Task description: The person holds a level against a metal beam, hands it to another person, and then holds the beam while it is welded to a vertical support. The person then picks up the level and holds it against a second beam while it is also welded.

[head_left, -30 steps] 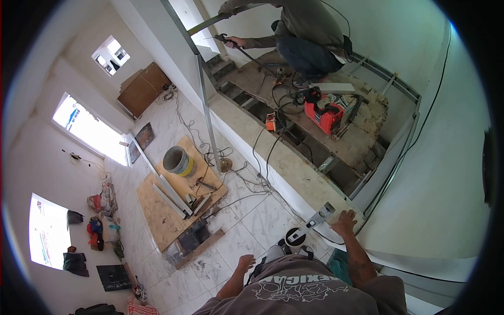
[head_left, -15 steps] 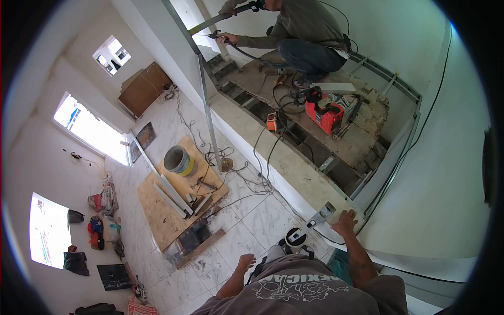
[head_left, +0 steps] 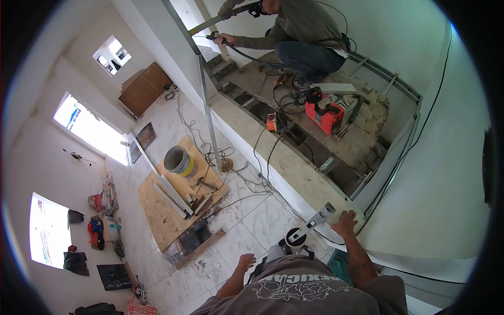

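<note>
My right hand (head_left: 345, 222) rests with spread fingers on the near end of the pale ledge (head_left: 294, 164), holding nothing. Just left of it a metal level (head_left: 319, 216) leans from the ledge edge down across a round container (head_left: 295, 237). My left hand (head_left: 247, 261) hangs low over the marble tiles (head_left: 233, 233), empty, its fingers slightly apart. Beyond the ledge a red machine (head_left: 326, 116) stands on a wooden board (head_left: 346, 144), with a small orange box (head_left: 271, 122) near the ledge.
Another person (head_left: 310, 42) crouches on the boards at the top, holding a cabled tool and a long metal bar. On the floor lies a plywood sheet (head_left: 157, 223) bearing a bucket (head_left: 179, 160) and metal profiles. Cables cross the tiles. A metal post (head_left: 208, 113) stands by the ledge.
The other person's head and hand with the tool have shifted slightly. My hands have not visibly moved.
</note>
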`<state>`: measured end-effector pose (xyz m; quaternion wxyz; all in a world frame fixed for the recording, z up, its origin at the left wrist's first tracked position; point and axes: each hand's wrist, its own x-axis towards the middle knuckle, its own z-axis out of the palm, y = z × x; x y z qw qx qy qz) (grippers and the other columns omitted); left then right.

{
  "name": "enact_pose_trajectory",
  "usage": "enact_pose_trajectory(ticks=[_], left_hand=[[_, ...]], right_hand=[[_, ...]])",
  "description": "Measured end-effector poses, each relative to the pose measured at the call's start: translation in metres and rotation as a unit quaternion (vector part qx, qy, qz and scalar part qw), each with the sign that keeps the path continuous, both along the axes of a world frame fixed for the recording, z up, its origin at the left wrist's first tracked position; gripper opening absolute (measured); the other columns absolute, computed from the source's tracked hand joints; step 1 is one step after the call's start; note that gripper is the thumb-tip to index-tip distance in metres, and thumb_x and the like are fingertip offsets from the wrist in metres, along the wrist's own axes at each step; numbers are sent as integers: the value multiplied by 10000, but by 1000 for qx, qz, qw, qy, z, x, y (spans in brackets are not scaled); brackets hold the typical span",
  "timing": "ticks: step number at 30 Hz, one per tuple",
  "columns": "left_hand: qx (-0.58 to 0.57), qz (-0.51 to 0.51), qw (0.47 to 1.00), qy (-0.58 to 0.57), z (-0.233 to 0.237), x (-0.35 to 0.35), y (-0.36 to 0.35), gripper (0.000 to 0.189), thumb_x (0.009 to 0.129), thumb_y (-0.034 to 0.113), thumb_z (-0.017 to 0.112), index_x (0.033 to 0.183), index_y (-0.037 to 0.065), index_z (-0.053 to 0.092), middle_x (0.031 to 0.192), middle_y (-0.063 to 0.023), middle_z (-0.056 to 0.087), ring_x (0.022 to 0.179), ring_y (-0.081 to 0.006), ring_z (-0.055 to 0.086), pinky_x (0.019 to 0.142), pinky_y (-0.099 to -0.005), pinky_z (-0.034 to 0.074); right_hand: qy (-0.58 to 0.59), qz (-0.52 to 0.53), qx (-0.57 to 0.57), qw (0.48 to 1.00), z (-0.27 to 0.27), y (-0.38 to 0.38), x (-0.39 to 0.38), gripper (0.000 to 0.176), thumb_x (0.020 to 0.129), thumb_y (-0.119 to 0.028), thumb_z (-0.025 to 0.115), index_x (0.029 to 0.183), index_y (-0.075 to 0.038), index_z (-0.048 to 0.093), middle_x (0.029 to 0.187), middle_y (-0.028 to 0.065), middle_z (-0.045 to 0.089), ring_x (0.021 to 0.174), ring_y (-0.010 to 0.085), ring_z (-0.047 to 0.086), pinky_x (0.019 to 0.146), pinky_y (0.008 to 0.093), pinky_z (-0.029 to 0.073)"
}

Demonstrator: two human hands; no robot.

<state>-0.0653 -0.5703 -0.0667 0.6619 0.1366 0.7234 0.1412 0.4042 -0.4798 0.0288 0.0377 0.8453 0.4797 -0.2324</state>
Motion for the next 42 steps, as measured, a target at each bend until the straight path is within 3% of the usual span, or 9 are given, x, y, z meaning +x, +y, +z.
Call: enact_pose_trajectory(ticks=[20, 42], left_hand=[[0, 19, 1000, 5, -4, 0, -6, 331, 876, 255, 558, 1153, 74, 567, 1119, -134, 621, 992, -274, 601, 861, -453, 436], [6, 15, 1000, 9, -2, 0, -6, 383, 887, 270, 541, 1188, 34, 545, 1165, -161, 608, 1027, -291, 593, 867, -455, 442]], right_hand=[[5, 4, 3, 1000, -1, -1, 2, 874, 561, -374, 797, 1237, 45, 434, 1283, 243, 332, 1289, 438, 284, 957, 638, 331], [0, 4, 11, 1000, 0, -1, 0, 915, 576, -401, 794, 1266, 59, 408, 1301, 261, 327, 1298, 462, 271, 954, 654, 321]])
